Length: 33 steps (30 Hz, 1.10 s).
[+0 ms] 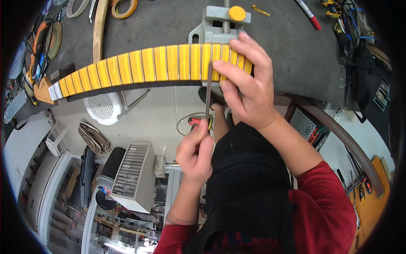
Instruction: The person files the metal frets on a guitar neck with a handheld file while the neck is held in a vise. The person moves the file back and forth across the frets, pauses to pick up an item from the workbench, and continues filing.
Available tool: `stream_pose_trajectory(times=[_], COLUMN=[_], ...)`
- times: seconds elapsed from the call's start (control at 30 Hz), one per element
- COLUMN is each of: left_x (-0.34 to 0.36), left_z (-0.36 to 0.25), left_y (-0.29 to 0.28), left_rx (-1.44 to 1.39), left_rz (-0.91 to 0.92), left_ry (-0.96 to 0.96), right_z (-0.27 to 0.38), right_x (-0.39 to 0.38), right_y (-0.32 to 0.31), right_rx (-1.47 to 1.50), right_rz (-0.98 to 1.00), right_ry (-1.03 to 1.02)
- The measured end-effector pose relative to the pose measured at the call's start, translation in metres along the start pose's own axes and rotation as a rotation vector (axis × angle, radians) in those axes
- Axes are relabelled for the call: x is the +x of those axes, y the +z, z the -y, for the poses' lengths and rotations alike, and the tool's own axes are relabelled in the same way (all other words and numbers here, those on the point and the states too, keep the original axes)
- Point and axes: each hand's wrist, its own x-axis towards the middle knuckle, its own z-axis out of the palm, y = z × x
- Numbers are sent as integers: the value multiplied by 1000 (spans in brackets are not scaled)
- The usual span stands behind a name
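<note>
A guitar neck (149, 63) with yellow-taped fretboard and metal frets lies across the bench, its right part on a grey vise (213, 21) with a yellow knob, its headstock (43, 92) at the left. My left hand (194, 154) is closed around a thin flat metal file (208, 95), which runs up from it onto the fretboard between two frets. My right hand (249, 84) is over the neck's right end, a fingertip pressing on the file's tip and the other fingers resting on and around the neck.
Dark bench (292, 63) holds tape rolls (122, 8), a wooden strip (99, 25), a marker (308, 15) and tools (38, 51) at the left. Below are a white perforated stool (99, 108), a slotted box (131, 178), a red-and-black tool (194, 122), and more tools (366, 186) at lower right.
</note>
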Motion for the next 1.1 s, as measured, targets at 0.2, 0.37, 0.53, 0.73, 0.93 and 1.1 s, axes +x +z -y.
stream_pose_trajectory(times=[0.2, 0.37, 0.53, 0.73, 0.93, 1.1], left_x=[66, 33, 17, 68, 10, 92], left_z=[-32, -16, -21, -33, -17, -39], left_y=[22, 16, 8, 26, -3, 32], left_rx=[136, 97, 154, 155, 236, 47], left_rz=[8, -3, -10, -26, 56, -25], left_ry=[3, 7, 26, 70, 132, 81], right_z=[3, -4, -2, -3, -3, -2], right_x=[8, 2, 5, 4, 6, 4], right_y=[-2, -6, -5, 1, -4, 0], right_rx=[48, 13, 28, 29, 21, 28], right_rz=[30, 40, 54, 15, 40, 23], right_ry=[64, 63, 65, 40, 47, 43])
